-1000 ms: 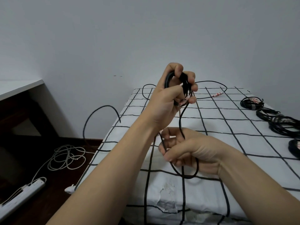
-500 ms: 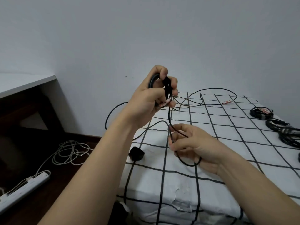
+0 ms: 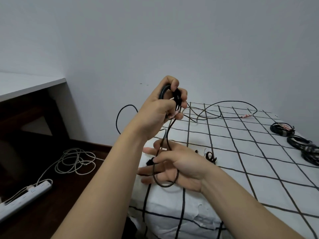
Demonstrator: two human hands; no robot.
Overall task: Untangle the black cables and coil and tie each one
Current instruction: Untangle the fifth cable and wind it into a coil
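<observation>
Head view, left hand [image 3: 155, 112] gripping black cable [image 3: 166, 135], tied coils [image 3: 283, 129] right

A plain pale wall [image 3: 172, 40] rises behind a checked bedsheet [image 3: 241, 169]; dark wooden floor [image 3: 51, 195] holds a white power strip [image 3: 25, 195] and white cord [image 3: 76, 161].

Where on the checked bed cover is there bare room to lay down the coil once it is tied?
The cover lies bare between the loose black cable at the far end, the finished coils along the right edge, and the right hand. The right edge is crowded.
</observation>
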